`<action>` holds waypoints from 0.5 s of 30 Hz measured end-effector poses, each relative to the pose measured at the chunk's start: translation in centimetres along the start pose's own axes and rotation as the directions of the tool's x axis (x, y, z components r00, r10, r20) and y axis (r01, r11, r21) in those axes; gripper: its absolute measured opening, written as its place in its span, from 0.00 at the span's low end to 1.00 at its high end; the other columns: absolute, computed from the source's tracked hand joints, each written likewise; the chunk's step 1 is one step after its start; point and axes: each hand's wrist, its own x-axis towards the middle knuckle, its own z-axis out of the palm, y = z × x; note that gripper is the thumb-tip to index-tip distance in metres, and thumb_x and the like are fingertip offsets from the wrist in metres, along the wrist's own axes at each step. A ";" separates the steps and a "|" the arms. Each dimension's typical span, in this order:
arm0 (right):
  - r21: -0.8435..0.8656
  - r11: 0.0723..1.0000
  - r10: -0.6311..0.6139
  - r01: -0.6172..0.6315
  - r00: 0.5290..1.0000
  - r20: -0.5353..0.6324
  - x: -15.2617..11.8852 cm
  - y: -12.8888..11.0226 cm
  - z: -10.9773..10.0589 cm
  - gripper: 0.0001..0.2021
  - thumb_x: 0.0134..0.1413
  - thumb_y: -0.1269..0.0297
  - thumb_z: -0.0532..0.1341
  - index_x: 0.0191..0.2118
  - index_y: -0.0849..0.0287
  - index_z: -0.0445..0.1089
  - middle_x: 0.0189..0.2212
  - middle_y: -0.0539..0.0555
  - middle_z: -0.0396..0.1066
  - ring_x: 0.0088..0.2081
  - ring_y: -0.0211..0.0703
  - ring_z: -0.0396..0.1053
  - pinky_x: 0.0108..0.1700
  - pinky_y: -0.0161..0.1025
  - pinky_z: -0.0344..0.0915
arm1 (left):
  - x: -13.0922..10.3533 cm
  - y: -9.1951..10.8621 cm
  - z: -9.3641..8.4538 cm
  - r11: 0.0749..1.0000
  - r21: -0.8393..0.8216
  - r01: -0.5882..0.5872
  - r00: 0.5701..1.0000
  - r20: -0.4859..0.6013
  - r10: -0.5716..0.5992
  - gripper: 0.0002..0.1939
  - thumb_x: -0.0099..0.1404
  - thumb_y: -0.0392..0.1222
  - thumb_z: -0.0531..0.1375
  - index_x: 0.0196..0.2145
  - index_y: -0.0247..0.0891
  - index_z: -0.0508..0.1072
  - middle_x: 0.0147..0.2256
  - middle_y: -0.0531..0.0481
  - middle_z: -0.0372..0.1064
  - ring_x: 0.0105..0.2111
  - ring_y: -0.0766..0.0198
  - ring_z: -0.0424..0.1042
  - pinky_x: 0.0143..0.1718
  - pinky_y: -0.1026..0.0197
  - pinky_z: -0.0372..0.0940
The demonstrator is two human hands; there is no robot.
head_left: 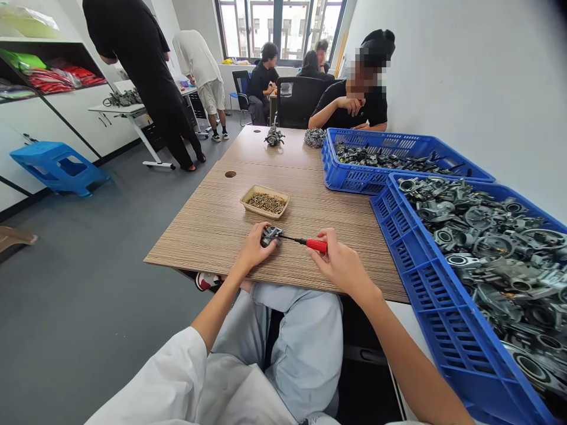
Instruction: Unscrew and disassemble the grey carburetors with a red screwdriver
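Observation:
Near the front edge of the wood-grain table (204, 230), my left hand (254, 248) is closed around a small grey metal part (271, 234). My right hand (341, 262) grips the red handle of a screwdriver (316, 244). Its dark shaft points left, and the tip meets the right side of the metal part. Just beyond the part sits a beige tray (244, 205) holding many small brass-coloured pieces.
Two blue crates (425, 265) (354, 180) of metal parts line the right side. A metal assembly (274, 137) and a coiled pile (315, 137) lie at the far end, where a person (376, 112) sits. Other people are behind. A blue stool (59, 165) stands left.

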 end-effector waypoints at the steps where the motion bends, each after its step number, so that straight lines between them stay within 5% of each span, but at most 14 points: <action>1: 0.034 0.999 -0.022 0.022 1.000 0.010 -0.1 0.1 -0.1 0.14 0.72 0.55 0.58 0.55 0.55 0.58 0.33 0.51 0.78 0.34 0.52 0.78 0.34 0.38 0.59 | 0.0 -0.1 0.0 1.000 0.001 -0.003 1.000 -0.001 0.003 0.23 0.66 0.41 0.64 0.58 0.41 0.67 0.54 0.42 0.70 0.55 0.51 0.72 0.60 0.48 0.66; 8: 0.208 0.971 -0.133 0.122 0.990 0.039 -0.3 0.1 -0.2 0.07 0.73 0.60 0.53 0.51 0.53 0.57 0.42 0.56 0.77 0.39 0.51 0.78 0.39 0.40 0.64 | 0.0 -0.1 0.0 1.000 0.007 -0.002 1.000 0.003 0.002 0.23 0.66 0.41 0.64 0.58 0.41 0.67 0.54 0.42 0.70 0.55 0.51 0.72 0.60 0.48 0.66; 15: -0.006 1.000 -0.006 0.006 1.000 -0.014 -0.1 -0.1 0.3 0.09 0.74 0.55 0.55 0.49 0.54 0.60 0.33 0.53 0.78 0.33 0.53 0.78 0.33 0.38 0.56 | 0.0 0.2 -0.1 1.000 0.012 0.005 1.000 0.001 -0.005 0.23 0.66 0.41 0.64 0.57 0.41 0.68 0.53 0.42 0.71 0.55 0.51 0.72 0.60 0.48 0.66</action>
